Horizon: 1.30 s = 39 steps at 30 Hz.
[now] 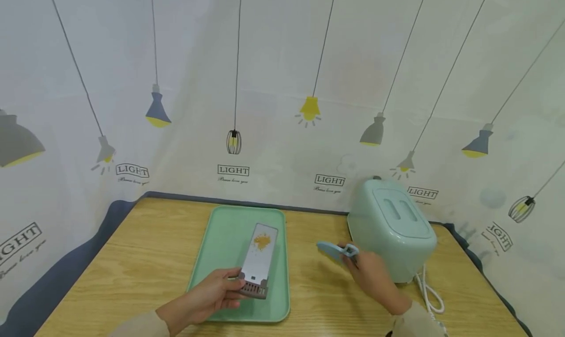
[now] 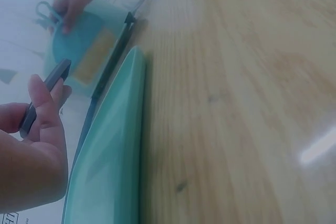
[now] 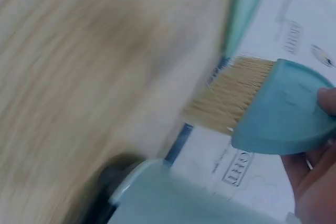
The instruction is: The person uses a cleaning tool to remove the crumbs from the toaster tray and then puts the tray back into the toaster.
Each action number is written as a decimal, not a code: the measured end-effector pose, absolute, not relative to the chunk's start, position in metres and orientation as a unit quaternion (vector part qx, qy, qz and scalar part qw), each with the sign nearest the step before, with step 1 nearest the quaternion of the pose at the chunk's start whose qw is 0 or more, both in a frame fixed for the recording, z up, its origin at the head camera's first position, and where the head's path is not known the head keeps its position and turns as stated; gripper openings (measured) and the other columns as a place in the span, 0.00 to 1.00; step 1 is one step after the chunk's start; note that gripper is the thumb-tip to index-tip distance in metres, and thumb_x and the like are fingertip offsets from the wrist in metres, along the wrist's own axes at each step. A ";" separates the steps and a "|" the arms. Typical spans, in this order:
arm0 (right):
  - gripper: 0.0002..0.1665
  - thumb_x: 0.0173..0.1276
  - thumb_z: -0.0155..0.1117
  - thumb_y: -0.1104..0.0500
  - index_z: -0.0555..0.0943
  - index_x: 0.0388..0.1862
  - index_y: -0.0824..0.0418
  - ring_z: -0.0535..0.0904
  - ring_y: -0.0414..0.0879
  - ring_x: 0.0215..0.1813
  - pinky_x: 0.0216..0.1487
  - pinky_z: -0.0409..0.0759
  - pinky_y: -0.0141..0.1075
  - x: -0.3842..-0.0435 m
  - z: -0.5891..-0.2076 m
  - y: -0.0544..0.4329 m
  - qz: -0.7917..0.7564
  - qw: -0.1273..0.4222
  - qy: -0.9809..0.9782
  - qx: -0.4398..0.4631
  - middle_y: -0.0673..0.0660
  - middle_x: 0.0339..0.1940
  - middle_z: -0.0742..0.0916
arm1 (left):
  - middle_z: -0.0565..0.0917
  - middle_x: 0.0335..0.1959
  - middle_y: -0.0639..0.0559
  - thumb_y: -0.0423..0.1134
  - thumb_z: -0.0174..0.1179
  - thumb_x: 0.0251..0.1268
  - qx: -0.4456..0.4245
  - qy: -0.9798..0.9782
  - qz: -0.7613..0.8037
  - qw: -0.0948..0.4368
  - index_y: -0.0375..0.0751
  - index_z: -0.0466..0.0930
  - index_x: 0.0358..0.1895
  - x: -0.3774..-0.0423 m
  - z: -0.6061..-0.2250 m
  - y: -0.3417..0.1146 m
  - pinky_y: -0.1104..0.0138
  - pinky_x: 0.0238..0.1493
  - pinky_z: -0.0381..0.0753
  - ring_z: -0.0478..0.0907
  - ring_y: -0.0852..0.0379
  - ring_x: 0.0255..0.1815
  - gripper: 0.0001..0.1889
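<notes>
My left hand (image 1: 214,294) grips the dark slotted end of a toaster crumb tray (image 1: 257,259) between thumb and fingers. It is held above the green serving tray (image 1: 222,244), and orange-brown crumbs (image 1: 262,241) lie on its flat silver surface. In the left wrist view the crumb tray (image 2: 47,95) shows edge-on. To the right, my right hand (image 1: 372,275) holds a small blue brush (image 1: 330,250) over the table, in front of the toaster. The right wrist view shows its pale tan bristles (image 3: 229,94) and its half-round blue back (image 3: 281,114).
A mint-green toaster (image 1: 397,224) stands at the back right, its white cord (image 1: 427,293) lying beside it. The wooden table (image 1: 145,248) runs back to a white printed cloth (image 1: 282,131) with a dark blue border.
</notes>
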State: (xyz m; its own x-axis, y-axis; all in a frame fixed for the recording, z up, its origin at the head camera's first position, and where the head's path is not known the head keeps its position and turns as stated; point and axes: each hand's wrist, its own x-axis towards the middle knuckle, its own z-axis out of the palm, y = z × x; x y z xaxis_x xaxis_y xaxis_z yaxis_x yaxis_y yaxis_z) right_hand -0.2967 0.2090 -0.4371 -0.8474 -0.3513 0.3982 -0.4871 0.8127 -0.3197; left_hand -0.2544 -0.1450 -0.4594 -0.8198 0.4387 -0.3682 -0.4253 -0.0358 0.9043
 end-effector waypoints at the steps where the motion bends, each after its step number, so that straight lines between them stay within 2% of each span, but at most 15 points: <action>1: 0.11 0.65 0.65 0.64 0.81 0.47 0.61 0.63 0.29 0.17 0.18 0.64 0.25 -0.297 -0.434 0.208 0.230 0.163 -0.934 0.219 0.50 0.19 0.82 | 0.87 0.38 0.52 0.36 0.48 0.74 0.005 0.628 0.718 0.300 0.19 0.46 0.71 -0.255 -0.459 -0.145 0.75 0.33 0.82 0.83 0.66 0.34 0.33; 5: 0.09 0.67 0.63 0.62 0.84 0.43 0.64 0.66 0.29 0.18 0.21 0.69 0.27 -0.296 -0.421 0.200 0.321 0.135 -0.918 0.190 0.59 0.35 0.89 | 0.87 0.37 0.51 0.35 0.49 0.73 0.004 0.635 0.713 0.298 0.17 0.45 0.71 -0.255 -0.461 -0.146 0.75 0.32 0.82 0.83 0.65 0.34 0.34; 7: 0.11 0.68 0.62 0.60 0.85 0.44 0.64 0.72 0.30 0.23 0.24 0.72 0.27 -0.295 -0.417 0.195 0.352 0.112 -0.914 0.170 0.60 0.43 0.89 | 0.87 0.37 0.51 0.35 0.48 0.73 0.001 0.637 0.711 0.298 0.16 0.45 0.70 -0.254 -0.463 -0.147 0.75 0.32 0.82 0.83 0.65 0.33 0.33; 9: 0.12 0.68 0.62 0.58 0.85 0.45 0.64 0.76 0.32 0.28 0.28 0.75 0.27 -0.294 -0.415 0.190 0.373 0.093 -0.910 0.154 0.59 0.45 0.88 | 0.87 0.36 0.51 0.34 0.48 0.74 -0.004 0.637 0.711 0.298 0.15 0.45 0.70 -0.253 -0.465 -0.149 0.75 0.31 0.81 0.83 0.65 0.32 0.33; 12: 0.12 0.69 0.61 0.57 0.85 0.44 0.65 0.78 0.33 0.32 0.30 0.76 0.28 -0.294 -0.413 0.182 0.401 0.075 -0.902 0.138 0.59 0.45 0.88 | 0.87 0.35 0.51 0.34 0.48 0.74 -0.005 0.636 0.711 0.300 0.15 0.45 0.70 -0.251 -0.466 -0.151 0.76 0.30 0.81 0.83 0.65 0.31 0.33; 16: 0.16 0.70 0.60 0.56 0.82 0.47 0.67 0.76 0.35 0.29 0.29 0.75 0.28 -0.294 -0.408 0.170 0.441 0.052 -0.889 0.109 0.59 0.37 0.87 | 0.87 0.35 0.51 0.35 0.49 0.73 -0.002 0.635 0.712 0.300 0.15 0.46 0.70 -0.249 -0.464 -0.152 0.76 0.30 0.81 0.83 0.65 0.32 0.33; 21: 0.17 0.71 0.59 0.56 0.82 0.45 0.70 0.80 0.39 0.33 0.31 0.79 0.30 -0.294 -0.405 0.152 0.519 0.010 -0.851 0.073 0.60 0.37 0.87 | 0.87 0.36 0.51 0.34 0.49 0.73 -0.005 0.637 0.713 0.293 0.15 0.47 0.69 -0.245 -0.463 -0.153 0.76 0.31 0.81 0.83 0.65 0.31 0.33; 26: 0.20 0.72 0.57 0.57 0.77 0.53 0.72 0.81 0.40 0.36 0.36 0.81 0.31 -0.294 -0.409 0.133 0.583 -0.038 -0.808 0.078 0.62 0.39 0.86 | 0.87 0.36 0.50 0.33 0.49 0.72 -0.015 0.633 0.719 0.288 0.15 0.50 0.69 -0.240 -0.466 -0.154 0.76 0.29 0.81 0.83 0.66 0.30 0.31; 31: 0.19 0.71 0.59 0.56 0.78 0.49 0.72 0.80 0.38 0.34 0.35 0.81 0.30 -0.293 -0.416 0.112 0.606 -0.058 -0.790 0.076 0.58 0.35 0.85 | 0.88 0.38 0.51 0.35 0.49 0.73 -0.011 0.627 0.719 0.299 0.18 0.55 0.68 -0.238 -0.469 -0.158 0.76 0.30 0.81 0.83 0.67 0.31 0.29; 36: 0.17 0.71 0.59 0.57 0.78 0.44 0.73 0.78 0.37 0.32 0.32 0.79 0.28 -0.293 -0.425 0.095 0.609 -0.074 -0.786 0.076 0.54 0.31 0.84 | 0.87 0.38 0.52 0.35 0.49 0.72 -0.004 0.628 0.717 0.302 0.16 0.46 0.70 -0.237 -0.468 -0.160 0.76 0.31 0.81 0.83 0.66 0.31 0.34; 39: 0.17 0.71 0.59 0.56 0.78 0.38 0.72 0.75 0.38 0.33 0.30 0.76 0.27 -0.295 -0.431 0.087 0.604 -0.078 -0.790 0.071 0.54 0.33 0.83 | 0.87 0.38 0.51 0.35 0.49 0.72 -0.008 0.629 0.716 0.303 0.14 0.39 0.70 -0.236 -0.467 -0.160 0.76 0.31 0.81 0.83 0.66 0.32 0.37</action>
